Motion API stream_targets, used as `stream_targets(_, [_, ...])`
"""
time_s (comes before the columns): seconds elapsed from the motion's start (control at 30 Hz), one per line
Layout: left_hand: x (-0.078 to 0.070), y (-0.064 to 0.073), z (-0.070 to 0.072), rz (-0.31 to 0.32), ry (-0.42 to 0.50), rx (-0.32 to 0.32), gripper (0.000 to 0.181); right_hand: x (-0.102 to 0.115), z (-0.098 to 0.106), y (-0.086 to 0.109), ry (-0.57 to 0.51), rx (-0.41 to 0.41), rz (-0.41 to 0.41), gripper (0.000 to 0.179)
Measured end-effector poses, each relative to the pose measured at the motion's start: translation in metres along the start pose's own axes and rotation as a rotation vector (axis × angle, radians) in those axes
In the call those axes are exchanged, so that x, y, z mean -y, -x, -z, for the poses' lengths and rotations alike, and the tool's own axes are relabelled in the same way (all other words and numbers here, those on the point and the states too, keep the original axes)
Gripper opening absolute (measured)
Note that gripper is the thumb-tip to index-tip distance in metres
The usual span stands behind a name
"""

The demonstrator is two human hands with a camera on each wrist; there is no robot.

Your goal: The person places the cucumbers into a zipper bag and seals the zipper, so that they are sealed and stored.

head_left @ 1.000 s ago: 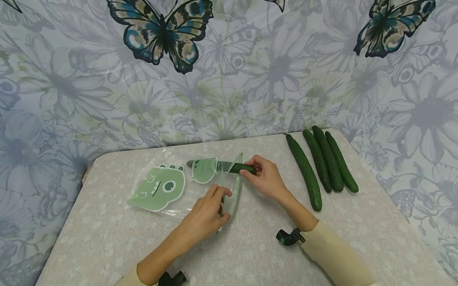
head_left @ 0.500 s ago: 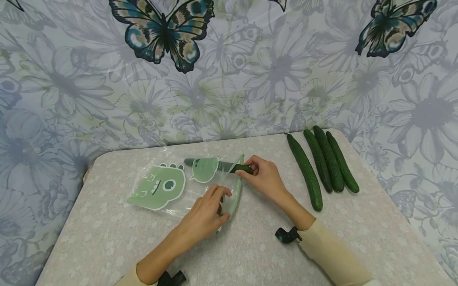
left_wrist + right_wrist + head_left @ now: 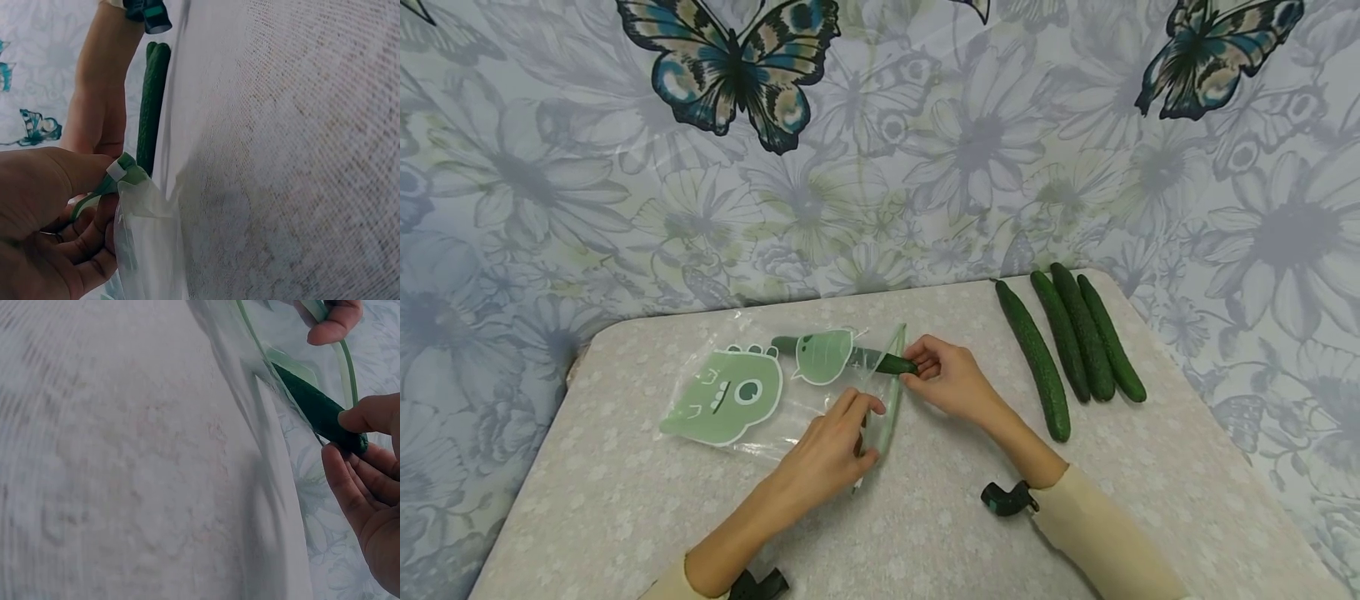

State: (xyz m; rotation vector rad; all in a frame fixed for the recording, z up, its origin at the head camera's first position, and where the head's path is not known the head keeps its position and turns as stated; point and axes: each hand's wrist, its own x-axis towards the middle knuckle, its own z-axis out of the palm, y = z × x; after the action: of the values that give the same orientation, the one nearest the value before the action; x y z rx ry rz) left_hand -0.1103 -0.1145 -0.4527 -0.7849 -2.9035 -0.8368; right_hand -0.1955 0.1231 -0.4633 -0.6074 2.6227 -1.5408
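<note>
A clear plastic zip bag (image 3: 767, 435) with green cartoon prints lies on the table, its green-edged mouth facing right. My left hand (image 3: 823, 450) pinches the near part of that mouth; in the left wrist view thumb and fingers grip the green strip by its white slider (image 3: 116, 170). Most of a cucumber (image 3: 867, 358) lies inside the bag, its right end sticking out of the mouth. My right hand (image 3: 951, 377) holds that end, and in the right wrist view the thumb is on top of the cucumber (image 3: 322, 412) with fingers beneath.
Several more cucumbers (image 3: 1036, 360) lie side by side at the table's right, beyond my right hand. The table (image 3: 625, 517) has a pale patterned cover, and a floral butterfly-printed cloth (image 3: 880, 167) hangs behind its far edge.
The cucumber has slid left, deeper into the bag, and my right hand has followed it up to the mouth. My left hand keeps its grip in about the same place.
</note>
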Motion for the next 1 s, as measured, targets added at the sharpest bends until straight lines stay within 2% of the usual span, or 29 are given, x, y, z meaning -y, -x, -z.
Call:
stream_targets(0.13, [0.000, 0.001, -0.001, -0.017, 0.009, 0.005, 0.053, 0.001, -0.005, -0.002, 0.000, -0.003, 0.016, 0.021])
stream_targets(0.3, [-0.002, 0.002, -0.002, -0.040, 0.030, 0.013, 0.054, 0.000, -0.010, -0.009, 0.004, -0.060, -0.001, 0.020])
stream_targets(0.47, [-0.001, 0.003, -0.002, -0.036, 0.049, 0.029, 0.054, -0.002, -0.014, -0.017, 0.006, -0.107, -0.041, 0.022])
stream_targets(0.73, [0.000, 0.003, -0.002, -0.033, 0.071, 0.054, 0.052, -0.004, -0.027, -0.031, 0.000, -0.159, -0.074, 0.015])
stream_targets(1.0, [-0.001, 0.004, -0.002, -0.057, 0.054, 0.053, 0.050, -0.005, -0.035, -0.042, 0.007, -0.194, -0.066, 0.016])
